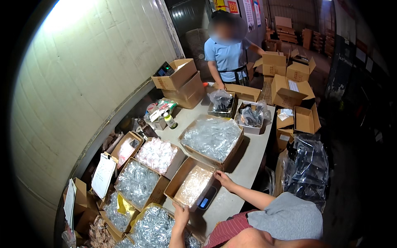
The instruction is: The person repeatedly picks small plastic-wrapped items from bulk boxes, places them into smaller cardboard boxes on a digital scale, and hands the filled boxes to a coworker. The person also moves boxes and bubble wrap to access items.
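A small open cardboard box (179,178) sits on the near part of the table, with a layer of shiny clear plastic packets (192,187) inside. My left hand (181,213) grips its near left corner, fingers bent over the edge. On the opposite side, my right hand (224,181) holds the far right corner, the thumb and fingers at the rim. A digital scale (204,203) with a lit blue display shows beside and partly beneath this box; the box hides the rest of it.
A larger box of clear bags (211,138) stands just beyond. Boxes of plastic-wrapped parts (137,182) crowd the left, with metallic-looking pieces (153,227) nearest me. A bottle (169,120) stands farther back. Across the table (255,151), a person (226,58) in blue stands among cartons (289,91).
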